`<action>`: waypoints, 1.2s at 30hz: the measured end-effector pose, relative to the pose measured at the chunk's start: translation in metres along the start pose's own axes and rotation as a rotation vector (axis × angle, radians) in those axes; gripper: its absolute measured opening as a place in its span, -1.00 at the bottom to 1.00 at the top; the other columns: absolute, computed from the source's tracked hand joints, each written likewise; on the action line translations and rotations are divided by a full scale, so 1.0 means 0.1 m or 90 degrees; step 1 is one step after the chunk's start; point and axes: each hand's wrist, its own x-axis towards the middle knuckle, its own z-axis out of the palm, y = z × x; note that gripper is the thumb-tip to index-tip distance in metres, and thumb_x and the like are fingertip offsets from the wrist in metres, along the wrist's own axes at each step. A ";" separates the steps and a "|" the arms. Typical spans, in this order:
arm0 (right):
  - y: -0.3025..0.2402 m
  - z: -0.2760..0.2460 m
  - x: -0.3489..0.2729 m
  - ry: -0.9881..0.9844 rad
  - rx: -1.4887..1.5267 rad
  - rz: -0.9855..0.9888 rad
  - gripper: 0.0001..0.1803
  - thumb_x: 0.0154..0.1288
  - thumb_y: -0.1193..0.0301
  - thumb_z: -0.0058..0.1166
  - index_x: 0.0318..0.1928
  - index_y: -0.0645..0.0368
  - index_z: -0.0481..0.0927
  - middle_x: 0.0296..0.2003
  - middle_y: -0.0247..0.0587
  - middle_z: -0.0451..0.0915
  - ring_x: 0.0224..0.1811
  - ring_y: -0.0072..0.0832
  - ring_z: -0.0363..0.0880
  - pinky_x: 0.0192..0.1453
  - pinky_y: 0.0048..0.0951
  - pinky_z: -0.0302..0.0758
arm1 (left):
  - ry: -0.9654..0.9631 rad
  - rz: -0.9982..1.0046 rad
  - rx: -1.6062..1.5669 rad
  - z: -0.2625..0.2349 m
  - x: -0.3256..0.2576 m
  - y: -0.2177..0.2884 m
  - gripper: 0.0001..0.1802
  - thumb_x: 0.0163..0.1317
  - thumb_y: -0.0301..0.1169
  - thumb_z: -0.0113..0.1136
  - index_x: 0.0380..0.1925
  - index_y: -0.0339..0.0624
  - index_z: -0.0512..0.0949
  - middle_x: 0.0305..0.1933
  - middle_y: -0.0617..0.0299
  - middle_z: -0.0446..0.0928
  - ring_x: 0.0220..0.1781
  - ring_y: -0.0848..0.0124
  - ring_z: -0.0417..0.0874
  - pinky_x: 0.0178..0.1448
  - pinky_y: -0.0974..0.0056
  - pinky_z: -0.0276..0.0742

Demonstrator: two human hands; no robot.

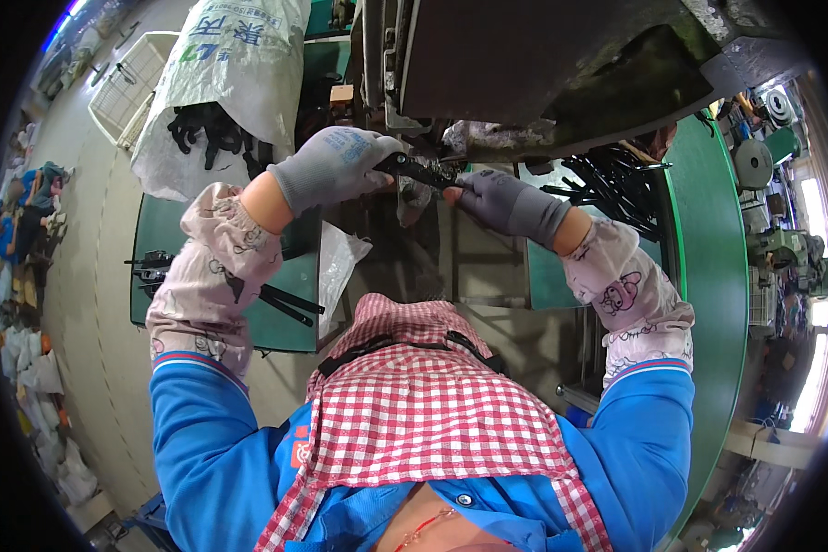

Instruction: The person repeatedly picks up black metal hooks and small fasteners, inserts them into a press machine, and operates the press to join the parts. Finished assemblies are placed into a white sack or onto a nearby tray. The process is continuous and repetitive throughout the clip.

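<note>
My left hand, in a light grey glove, pinches one end of a long black part near a round hole or pivot. The part's other end is between the fingers of my right hand, in a darker grey glove. Both hands are closed, and the part runs between them, tilting slightly down to the right. Just beyond it is the worn metal underside of a machine. What exactly the part is, I cannot make out.
To the left, a white woven sack holds black pieces. Black strips lie on a green table beside clear plastic. A pile of black strips sits at right, near a green bench. A white crate stands far left.
</note>
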 end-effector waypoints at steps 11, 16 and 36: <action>0.56 0.43 1.10 0.254 -0.227 0.107 -0.50 0.44 0.07 -0.14 0.16 0.13 0.55 0.15 -0.01 0.57 0.22 -0.06 0.51 0.29 -0.15 0.41 | -0.006 -0.243 -1.310 1.11 -0.14 1.83 -0.62 0.40 -0.28 0.18 0.09 -0.25 0.42 -0.13 0.21 0.57 -0.14 0.46 0.59 -0.03 0.34 0.54; 1.11 0.93 1.69 0.277 -0.221 0.249 -0.52 0.39 0.04 -0.10 0.09 0.07 0.61 0.11 0.01 0.60 0.16 -0.06 0.56 0.22 -0.13 0.47 | -0.143 -0.294 -1.292 1.05 -0.09 1.94 -0.62 0.39 -0.29 0.21 0.06 -0.34 0.49 -0.10 0.25 0.59 -0.09 0.51 0.58 0.03 0.36 0.53; 1.28 1.04 1.61 0.230 -0.305 0.271 -0.61 0.25 0.26 0.06 0.09 -0.05 0.61 0.05 -0.12 0.64 0.10 -0.10 0.62 0.11 -0.19 0.54 | 0.800 -0.739 -0.920 1.46 -2.50 0.23 -0.65 0.38 -0.32 0.12 0.06 -0.27 0.37 -0.25 0.25 0.50 -0.46 0.52 0.54 -0.29 0.30 0.63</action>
